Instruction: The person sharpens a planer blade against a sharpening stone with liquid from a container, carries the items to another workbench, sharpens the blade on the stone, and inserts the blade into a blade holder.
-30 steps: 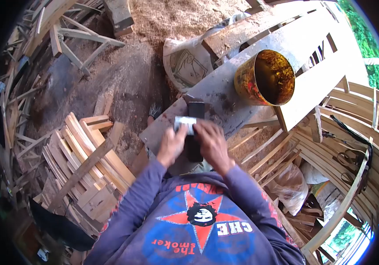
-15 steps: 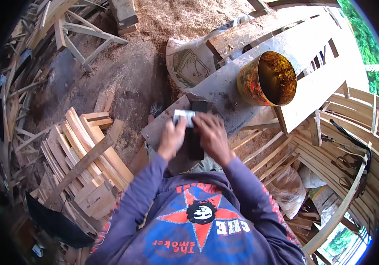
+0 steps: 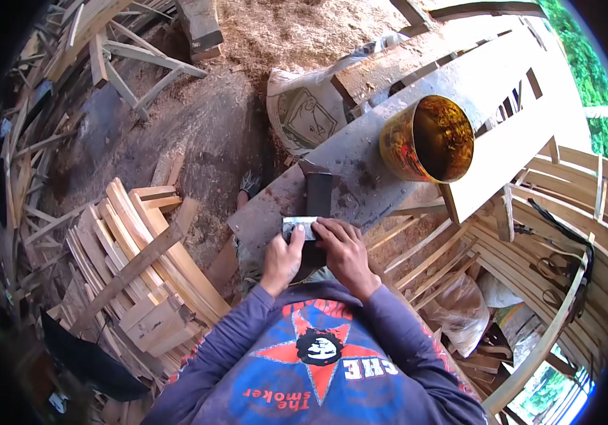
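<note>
A flat, shiny metal blade (image 3: 299, 227) lies across a long dark sharpening stone (image 3: 319, 193). My left hand (image 3: 282, 261) grips its left side, thumb on top. My right hand (image 3: 347, 252) closes on its right side with fingers curled over the edge. The far part of the stone shows beyond the blade; its near part is mostly hidden under my hands. Beneath the stone is a wet, stained plank (image 3: 360, 156). Farther along that plank stands a round yellow-brown can (image 3: 397, 145), its mouth facing up and its inside dark.
Cut boards (image 3: 151, 248) are stacked at the left. A printed sack (image 3: 307, 113) stands behind the plank, near sawdust (image 3: 282, 32) on the ground. Timber framing (image 3: 566, 205) and a clear plastic bag (image 3: 459, 308) are at the right. A bare foot (image 3: 244, 196) shows beside the plank.
Both hands have slid the blade back toward my body along the stone, uncovering more of its far end. The can and plank stay in place.
</note>
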### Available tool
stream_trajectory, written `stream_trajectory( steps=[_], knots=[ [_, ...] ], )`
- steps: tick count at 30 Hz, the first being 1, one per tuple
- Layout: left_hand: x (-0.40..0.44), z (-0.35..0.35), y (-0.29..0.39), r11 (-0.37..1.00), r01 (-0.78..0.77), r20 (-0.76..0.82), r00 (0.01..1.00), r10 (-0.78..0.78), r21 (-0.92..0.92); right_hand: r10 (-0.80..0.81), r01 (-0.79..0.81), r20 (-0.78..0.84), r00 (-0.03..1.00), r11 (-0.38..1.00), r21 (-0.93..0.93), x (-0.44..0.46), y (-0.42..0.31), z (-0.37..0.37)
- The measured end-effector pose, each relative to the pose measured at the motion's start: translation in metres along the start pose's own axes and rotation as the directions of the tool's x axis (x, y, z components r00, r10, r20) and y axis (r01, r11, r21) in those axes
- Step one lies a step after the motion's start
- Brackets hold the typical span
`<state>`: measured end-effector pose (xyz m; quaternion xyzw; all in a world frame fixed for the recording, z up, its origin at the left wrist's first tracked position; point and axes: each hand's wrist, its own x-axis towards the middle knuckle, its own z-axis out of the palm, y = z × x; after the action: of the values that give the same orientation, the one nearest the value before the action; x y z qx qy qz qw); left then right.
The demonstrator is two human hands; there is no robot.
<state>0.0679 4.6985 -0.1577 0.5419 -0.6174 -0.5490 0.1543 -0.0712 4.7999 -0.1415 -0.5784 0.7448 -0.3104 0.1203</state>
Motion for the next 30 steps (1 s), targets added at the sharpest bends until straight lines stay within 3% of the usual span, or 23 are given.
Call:
stream_trajectory(
  steps=[2, 4, 6, 8, 9, 10, 12, 14, 16, 17, 18, 20, 21, 22, 24, 25, 28, 30],
  knots=[
    [0.021, -0.003, 0.005, 0.962, 0.251, 0.085, 0.962, -0.260, 0.108, -0.071, 0.072, -0.035, 0.997, 0.997, 0.013, 0.017, 0.017, 0.006],
    [0.061, -0.009, 0.028, 0.981, 0.195, 0.198, 0.961, -0.194, 0.012, -0.058, 0.060, -0.088, 0.994, 0.998, 0.020, 0.062, 0.014, -0.002],
    [0.059, -0.004, 0.014, 0.986, 0.125, 0.088, 0.987, -0.135, 0.111, -0.024, 0.025, -0.074, 0.997, 1.000, 0.017, 0.058, 0.009, -0.004],
    [0.013, -0.009, 0.014, 0.992, 0.121, 0.149, 0.982, -0.113, -0.046, -0.014, 0.015, -0.036, 0.999, 0.999, 0.031, 0.013, 0.005, 0.002],
    [-0.002, -0.009, 0.009, 0.993, 0.097, 0.113, 0.988, -0.104, 0.065, -0.011, 0.012, -0.018, 1.000, 0.999, 0.035, 0.004, -0.003, -0.003],
    [-0.002, -0.005, 0.007, 0.995, 0.092, 0.087, 0.992, -0.089, -0.030, -0.012, 0.012, -0.016, 1.000, 0.999, 0.037, 0.012, 0.001, -0.002],
    [0.032, -0.001, 0.008, 0.982, 0.184, 0.045, 0.982, -0.186, 0.039, -0.058, 0.058, -0.022, 0.998, 0.998, 0.016, 0.033, 0.012, -0.002],
    [0.054, 0.000, 0.002, 0.987, 0.157, 0.049, 0.986, -0.158, 0.026, -0.037, 0.038, -0.071, 0.997, 0.999, 0.009, 0.072, 0.011, -0.006],
    [0.051, -0.006, 0.023, 0.996, 0.085, 0.102, 0.991, -0.088, 0.028, -0.030, 0.029, -0.058, 0.998, 0.999, -0.024, 0.052, 0.015, 0.001],
    [0.029, -0.004, 0.017, 0.982, 0.111, 0.014, 0.993, -0.115, 0.151, -0.006, 0.005, -0.038, 0.999, 1.000, -0.028, 0.029, 0.010, 0.002],
    [0.007, -0.005, 0.013, 0.996, 0.090, 0.088, 0.992, -0.090, 0.001, 0.017, -0.017, -0.020, 1.000, 1.000, 0.017, 0.006, 0.006, 0.004],
    [0.004, -0.003, 0.010, 0.998, 0.059, 0.047, 0.997, -0.059, 0.015, -0.013, 0.013, -0.022, 1.000, 1.000, 0.010, 0.004, 0.009, 0.006],
    [0.021, 0.007, 0.004, 0.973, 0.145, -0.087, 0.988, -0.131, 0.182, -0.037, 0.038, -0.053, 0.998, 0.999, 0.006, 0.019, 0.008, 0.002],
    [0.049, 0.004, 0.007, 0.994, 0.105, 0.041, 0.994, -0.105, -0.011, -0.068, 0.068, -0.085, 0.994, 0.998, -0.007, 0.049, 0.012, -0.002],
    [0.075, -0.006, 0.041, 0.994, 0.083, 0.143, 0.987, -0.071, -0.077, -0.030, 0.030, -0.087, 0.996, 1.000, -0.002, 0.058, 0.016, 0.002],
    [0.065, -0.003, 0.032, 0.998, 0.026, 0.045, 0.999, -0.028, 0.053, -0.023, 0.023, -0.075, 0.997, 1.000, 0.004, 0.053, 0.015, 0.000],
    [0.004, -0.006, 0.008, 0.996, 0.091, 0.109, 0.990, -0.091, 0.008, 0.013, -0.013, -0.008, 1.000, 1.000, 0.028, 0.000, 0.008, 0.005],
    [0.023, 0.001, 0.013, 0.996, 0.084, 0.044, 0.995, -0.085, 0.036, -0.036, 0.036, 0.010, 0.999, 0.999, 0.002, 0.003, 0.010, 0.003]
  ],
)
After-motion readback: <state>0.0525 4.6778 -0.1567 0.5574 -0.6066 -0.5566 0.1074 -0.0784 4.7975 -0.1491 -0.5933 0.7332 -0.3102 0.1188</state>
